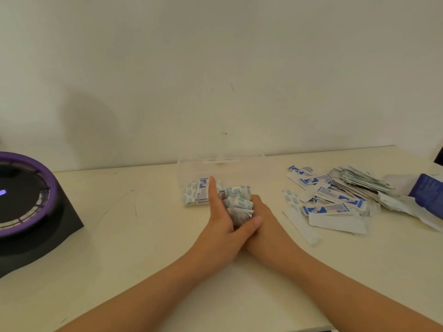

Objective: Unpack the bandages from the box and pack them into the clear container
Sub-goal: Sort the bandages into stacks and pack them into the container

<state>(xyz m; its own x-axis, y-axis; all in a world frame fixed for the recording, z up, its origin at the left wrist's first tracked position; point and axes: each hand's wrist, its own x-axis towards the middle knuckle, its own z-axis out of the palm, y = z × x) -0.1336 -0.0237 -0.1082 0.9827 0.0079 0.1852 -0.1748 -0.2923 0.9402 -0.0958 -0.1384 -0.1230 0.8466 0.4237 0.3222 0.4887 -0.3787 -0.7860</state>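
Bandages (238,202), a crumpled bundle of small white wrappers with pale blue print, sit squeezed between both hands at the centre of the frame, just in front of the container (223,161). The left hand (221,226) wraps the bundle from the near left: its thumb lies curled across the wrappers' lower edge, while its index finger points straight up towards the container. The right hand (265,216) closes on the bundle from the right; its fingers are mostly hidden behind the wrappers and under the left thumb, so only the knuckles and back of the hand show. Both forearms run off the bottom edge of the frame.

The container is clear plastic, rectangular and hard to make out against the pale wall (215,68); its rim and far side read only as faint lines. Inside it, at its left end, a stack (195,195) of flat wrapped bandages stands on edge.

At centre right a loose pile (335,195) of longer paper strips, white with blue panels, is spread on the cream desk (143,248). Beside it a dark blue box (425,191) is cut off by the right edge. At the left edge sits a black device (26,195) with a glossy purple ring, partly out of frame.
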